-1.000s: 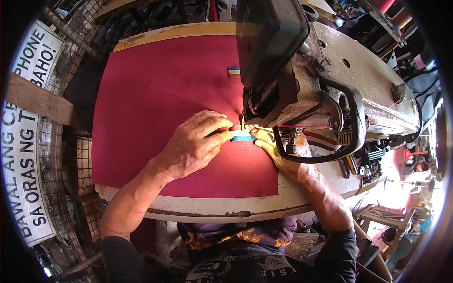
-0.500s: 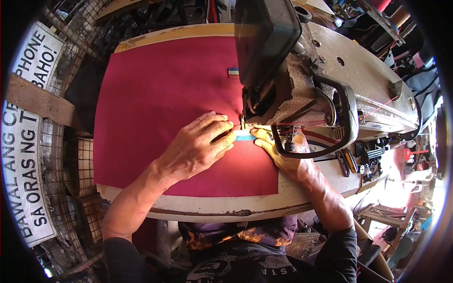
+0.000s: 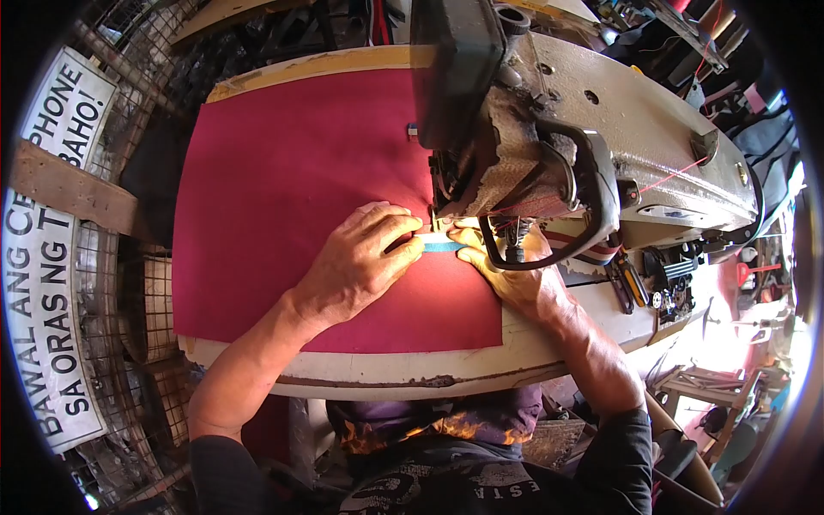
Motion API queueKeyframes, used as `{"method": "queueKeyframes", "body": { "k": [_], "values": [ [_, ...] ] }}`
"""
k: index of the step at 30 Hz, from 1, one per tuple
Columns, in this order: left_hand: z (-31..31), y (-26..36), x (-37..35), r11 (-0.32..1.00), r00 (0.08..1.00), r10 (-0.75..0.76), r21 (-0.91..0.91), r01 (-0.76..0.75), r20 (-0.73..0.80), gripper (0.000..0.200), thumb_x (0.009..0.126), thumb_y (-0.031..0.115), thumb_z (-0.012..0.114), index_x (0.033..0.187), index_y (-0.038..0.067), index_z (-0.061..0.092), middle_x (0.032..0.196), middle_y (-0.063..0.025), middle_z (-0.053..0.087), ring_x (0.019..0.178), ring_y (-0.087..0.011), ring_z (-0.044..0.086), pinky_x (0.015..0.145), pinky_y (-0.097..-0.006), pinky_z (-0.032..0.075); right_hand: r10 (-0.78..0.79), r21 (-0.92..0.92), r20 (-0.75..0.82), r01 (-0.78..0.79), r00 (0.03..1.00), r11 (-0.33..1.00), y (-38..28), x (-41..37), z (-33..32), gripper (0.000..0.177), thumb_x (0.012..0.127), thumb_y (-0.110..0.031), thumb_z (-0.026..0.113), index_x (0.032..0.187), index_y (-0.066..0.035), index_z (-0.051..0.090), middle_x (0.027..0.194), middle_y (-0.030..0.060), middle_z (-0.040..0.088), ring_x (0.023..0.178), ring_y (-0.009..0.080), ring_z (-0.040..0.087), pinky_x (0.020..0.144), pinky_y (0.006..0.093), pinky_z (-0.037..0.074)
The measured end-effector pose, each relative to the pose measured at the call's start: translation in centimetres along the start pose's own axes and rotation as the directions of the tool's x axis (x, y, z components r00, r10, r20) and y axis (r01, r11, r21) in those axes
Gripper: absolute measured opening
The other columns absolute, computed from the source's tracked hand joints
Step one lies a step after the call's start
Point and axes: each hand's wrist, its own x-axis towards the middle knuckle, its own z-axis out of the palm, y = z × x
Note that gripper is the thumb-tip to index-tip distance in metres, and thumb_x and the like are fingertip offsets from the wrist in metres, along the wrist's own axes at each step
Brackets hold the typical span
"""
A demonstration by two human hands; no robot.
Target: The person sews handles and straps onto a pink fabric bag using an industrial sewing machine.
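The left hand (image 3: 369,257) and right hand (image 3: 515,279) pinch opposite ends of a blue-and-white strip (image 3: 442,247) on red cloth (image 3: 275,215), just by the working end of a sewing machine (image 3: 652,129). The cloth covers much of a pale, worn-edged table (image 3: 343,371). Beyond: wire mesh (image 3: 157,296), workshop clutter. A plank (image 3: 77,189) crosses a sign (image 3: 43,292): "BAWAL ANG CE", "PHONE", "SA ORAS NG T", "BAHO!"
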Motion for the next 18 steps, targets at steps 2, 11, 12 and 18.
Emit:
{"method": "queueKeyframes", "body": {
  "k": [2,11,12,18],
  "values": [
    [0.0,0.0,0.1,1.000,1.000,0.005,-0.012,-0.005,-0.013,0.022,0.077,0.004,0.079,0.098,0.003,0.072,0.104,-0.0082,0.065,0.100,-0.0278,0.064,0.091,-0.0421,0.057,-0.023,0.024,-0.050,0.024,0.999,0.999,0.4,-0.2,0.6,0.021,0.075,-0.006,0.070,0.095,-0.012,0.070,0.093,0.0089,0.066,0.095,0.0360,0.061,0.087,0.0485,0.049],
    [-0.3,0.0,-0.3,0.999,0.998,0.033,0.003,-0.034,0.054,0.018,0.084,0.006,0.068,0.100,-0.002,0.068,0.107,-0.0136,0.065,0.107,-0.0313,0.066,0.097,-0.0456,0.057,-0.089,-0.073,-0.014,0.088,0.996,0.993,0.1,-0.2,-0.2,0.026,0.071,-0.004,0.073,0.094,-0.015,0.071,0.093,0.0059,0.065,0.094,0.0305,0.060,0.087,0.0455,0.048],
    [-0.3,0.0,-0.3,0.999,0.998,0.039,0.015,-0.040,0.058,0.017,0.085,0.006,0.068,0.100,-0.002,0.068,0.107,-0.0137,0.065,0.108,-0.0314,0.065,0.097,-0.0458,0.057,-0.097,-0.077,-0.020,0.095,0.995,0.992,0.2,-0.2,-0.1,0.025,0.071,-0.004,0.072,0.094,-0.015,0.071,0.094,0.0058,0.065,0.095,0.0303,0.060,0.087,0.0456,0.048],
    [-0.6,0.7,-0.2,0.998,0.994,0.027,0.051,-0.033,0.109,0.022,0.086,0.009,0.070,0.105,-0.003,0.067,0.115,-0.0148,0.063,0.116,-0.0323,0.062,0.105,-0.0488,0.052,-0.112,-0.090,-0.015,0.110,0.994,0.990,-0.5,0.3,-0.6,0.022,0.077,-0.008,0.070,0.097,-0.016,0.070,0.096,0.0057,0.065,0.096,0.0296,0.060,0.087,0.0450,0.047]
  ]
}}
